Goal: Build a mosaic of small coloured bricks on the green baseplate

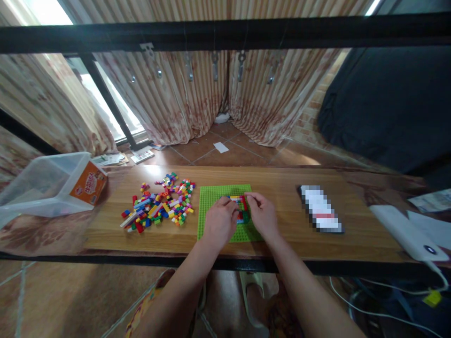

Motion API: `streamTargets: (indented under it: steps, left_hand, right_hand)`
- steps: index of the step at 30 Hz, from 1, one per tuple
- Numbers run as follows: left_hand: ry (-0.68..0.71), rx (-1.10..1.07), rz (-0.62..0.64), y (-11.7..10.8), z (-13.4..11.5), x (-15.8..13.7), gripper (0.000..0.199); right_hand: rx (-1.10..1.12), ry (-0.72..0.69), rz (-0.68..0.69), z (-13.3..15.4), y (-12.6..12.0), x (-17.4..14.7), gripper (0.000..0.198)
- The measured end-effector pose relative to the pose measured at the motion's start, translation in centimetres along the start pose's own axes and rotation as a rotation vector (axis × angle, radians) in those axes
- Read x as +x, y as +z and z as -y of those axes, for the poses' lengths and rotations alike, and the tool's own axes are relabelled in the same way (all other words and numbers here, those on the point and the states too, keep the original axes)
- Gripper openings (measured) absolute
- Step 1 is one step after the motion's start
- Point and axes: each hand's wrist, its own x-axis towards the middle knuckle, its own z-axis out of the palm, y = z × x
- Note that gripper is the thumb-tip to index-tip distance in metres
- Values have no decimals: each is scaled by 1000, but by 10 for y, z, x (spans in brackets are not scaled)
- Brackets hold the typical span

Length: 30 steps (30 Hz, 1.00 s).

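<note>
A green studded baseplate [207,192] lies on the wooden table, with a small build of coloured toy bricks [241,217] on it. Yellow, red, blue and green pieces show between my hands. My left hand [221,221] rests over the left side of the build, its fingers curled and closed; what they hold, if anything, is hidden. On the right side, my right hand [262,215] is bent in a pinch against the red edge of the build. Whether a loose brick is between its fingertips is too small to tell.
Left of the baseplate spreads a pile of loose bricks [155,206]. A clear plastic bin [52,183] with an orange label lies at the far left. To the right are a blurred-out phone [320,209] and a white device [408,232] with a cable. A black bar [225,35] crosses above.
</note>
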Motion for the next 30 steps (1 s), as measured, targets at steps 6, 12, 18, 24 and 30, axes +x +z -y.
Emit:
streamTargets:
  steps: [6, 12, 18, 24, 30]
  left_hand:
    - [17, 107, 23, 6, -2, 2, 15]
    - [11, 165, 33, 6, -4, 4, 14]
    - [8, 186, 21, 7, -5, 3, 14]
    - [16, 183, 15, 8, -5, 2, 14]
    - [-2, 171, 18, 7, -3, 3, 16]
  right_hand:
    - [-26, -15, 35, -3, -6, -1, 28]
    - [-34, 6, 96, -4, -10, -2, 23]
    - [-139, -42, 107, -4, -12, -6, 18]
    - [-239, -66, 94, -3, -11, -9, 15]
    - [-217, -84, 114, -1, -6, -10, 16]
